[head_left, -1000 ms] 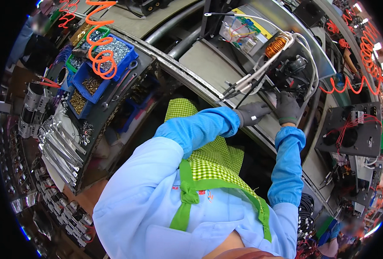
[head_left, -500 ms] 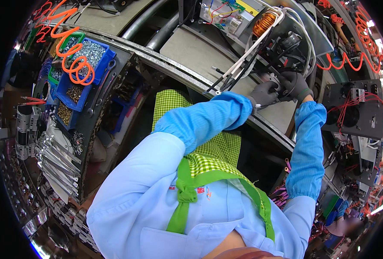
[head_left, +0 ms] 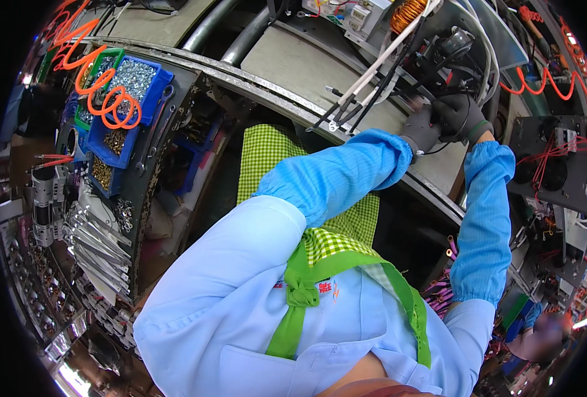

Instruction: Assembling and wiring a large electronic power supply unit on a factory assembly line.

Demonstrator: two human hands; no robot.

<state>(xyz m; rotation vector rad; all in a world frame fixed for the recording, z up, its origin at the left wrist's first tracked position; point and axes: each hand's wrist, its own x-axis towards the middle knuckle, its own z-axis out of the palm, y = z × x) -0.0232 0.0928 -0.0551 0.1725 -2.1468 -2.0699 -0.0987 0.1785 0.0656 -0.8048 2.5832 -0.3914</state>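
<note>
My left hand [head_left: 420, 130], in a grey glove, is closed at the near side of an electrical assembly, its fingertips against my right hand. My right hand [head_left: 457, 116], gloved too, is curled beside it among dark cables. Whatever the fingers grip is hidden between them. A thin black wire [head_left: 466, 116] runs across the right glove and loops below the hands. Beyond them the assembly carries an orange copper coil [head_left: 408, 16] and a round metal motor-like part [head_left: 457, 43]. White cables [head_left: 381, 65] and black leads with bare terminals lie left of my hands.
The grey workbench [head_left: 287, 69] has a metal front edge. To the left stand blue bins [head_left: 135, 83] of screws and fittings, wrenches [head_left: 154, 135] and a stack of metal strips [head_left: 98, 241]. An orange coiled hose [head_left: 118, 106] hangs over the bins. A black panel with red wires [head_left: 558, 159] is at right.
The whole view has shifted a little. My left hand has drawn closer to my right hand, and the silvery piece earlier seen at its fingers is now covered. A thin wire loop shows below the hands.
</note>
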